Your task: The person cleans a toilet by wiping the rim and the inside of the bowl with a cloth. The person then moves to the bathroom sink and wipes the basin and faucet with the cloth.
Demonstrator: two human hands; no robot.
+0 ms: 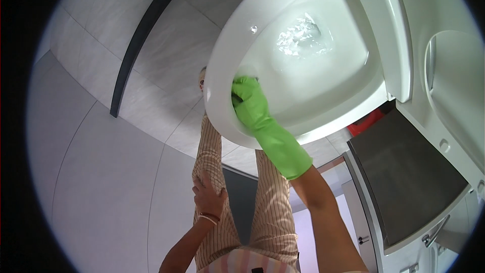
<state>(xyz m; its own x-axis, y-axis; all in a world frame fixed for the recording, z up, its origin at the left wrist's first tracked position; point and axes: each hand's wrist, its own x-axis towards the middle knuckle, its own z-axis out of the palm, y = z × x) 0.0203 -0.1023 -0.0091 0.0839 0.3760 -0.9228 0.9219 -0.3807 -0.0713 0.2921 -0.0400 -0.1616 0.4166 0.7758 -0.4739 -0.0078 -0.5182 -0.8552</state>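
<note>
My right hand (247,100), in a long green rubber glove, is inside the white toilet bowl (323,88) against its front inner wall, just under the rim. Its fingers are curled in. A dark patch shows beneath them, and whatever they may hold is hidden. Rippling water (303,35) glints at the bottom of the bowl. My left hand (209,197) is bare, with bracelets at the wrist, and rests with fingers spread on the knee of my striped trousers (209,151).
The raised toilet seat and lid (386,35) stand at the right. Beyond them is a dark-topped cabinet (404,172), with a red object (367,122) beside it. A dark curved strip (144,30) crosses the grey tiles at the left. A door (356,207) shows at the lower right.
</note>
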